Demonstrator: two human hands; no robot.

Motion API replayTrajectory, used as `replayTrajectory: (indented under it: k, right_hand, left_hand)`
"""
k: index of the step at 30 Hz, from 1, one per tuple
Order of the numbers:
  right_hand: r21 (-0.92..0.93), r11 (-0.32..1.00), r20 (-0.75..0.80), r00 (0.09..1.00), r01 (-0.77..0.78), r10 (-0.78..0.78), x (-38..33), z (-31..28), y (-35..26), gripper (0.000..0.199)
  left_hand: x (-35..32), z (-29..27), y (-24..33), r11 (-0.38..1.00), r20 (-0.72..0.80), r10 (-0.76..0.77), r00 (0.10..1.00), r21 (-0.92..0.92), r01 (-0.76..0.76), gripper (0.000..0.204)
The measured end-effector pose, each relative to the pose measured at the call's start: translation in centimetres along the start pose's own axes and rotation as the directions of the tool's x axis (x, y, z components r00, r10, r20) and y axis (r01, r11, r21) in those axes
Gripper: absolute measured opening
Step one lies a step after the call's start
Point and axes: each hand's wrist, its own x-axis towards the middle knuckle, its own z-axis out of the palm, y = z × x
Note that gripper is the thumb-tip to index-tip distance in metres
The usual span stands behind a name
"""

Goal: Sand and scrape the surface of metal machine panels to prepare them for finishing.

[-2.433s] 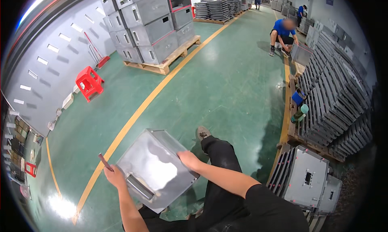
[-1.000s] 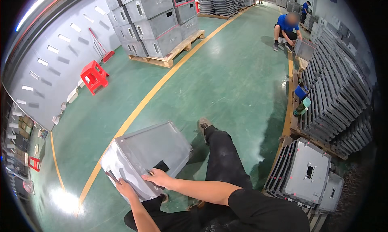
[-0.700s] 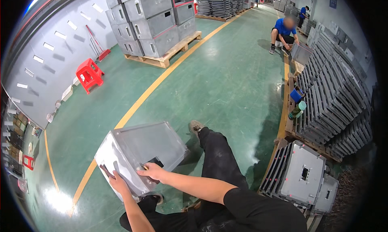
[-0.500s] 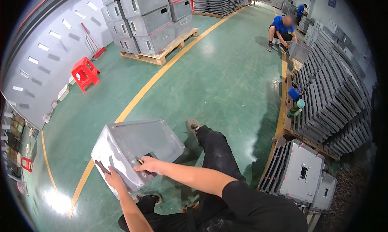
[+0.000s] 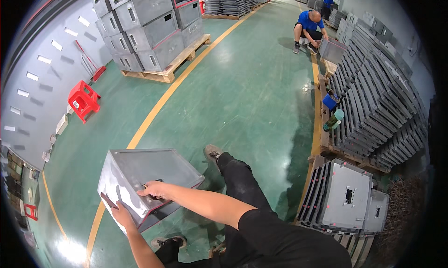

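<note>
- Now my left hand (image 5: pixel 122 215) grips the grey metal box (image 5: pixel 144 184) at its lower corner; my right hand (image 5: pixel 153 190) clasps its handle slot.
- Since a moment ago I've tipped it upright and lowered it toward the green floor (image 5: pixel 233 95), so set-down looks close.

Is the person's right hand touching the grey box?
Touching. The head view shows the right hand with its fingers curled into the handle slot of the grey box.
</note>
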Motion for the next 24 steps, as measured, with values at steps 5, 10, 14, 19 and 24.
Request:
replayTrajectory:
  k: [5,10,14,19,24]
  right_hand:
    - [0.008,0.998,0.043,0.997,-0.058,0.057,1.2,-0.1,-0.6,0.034]
    - [0.000,0.998,0.000,0.998,-0.061,0.061,2.8,-2.5,-1.1,0.037]
    - [0.002,0.999,-0.043,0.998,-0.048,0.048,2.1,-1.5,-2.2,0.043]
    - [0.029,0.996,-0.033,0.996,-0.088,0.088,2.0,-2.8,-2.9,0.043]
    - [-0.089,0.994,0.024,0.997,-0.070,0.072,2.8,-1.2,-3.6,0.042]
  left_hand:
    - [0.9,-0.1,-0.2,1.000,0.016,0.016,1.000,0.012,-0.016,0.074]
    - [1.7,1.8,1.1,0.981,0.020,0.153,0.988,-0.122,-0.149,0.076]
    - [1.7,0.6,1.8,0.999,0.080,-0.023,0.997,0.024,0.021,0.077]
    - [2.2,1.8,2.1,0.997,0.117,-0.057,0.991,0.059,0.050,0.077]
    - [6.3,2.0,-5.2,0.990,-0.014,0.107,0.994,-0.089,-0.108,0.078]
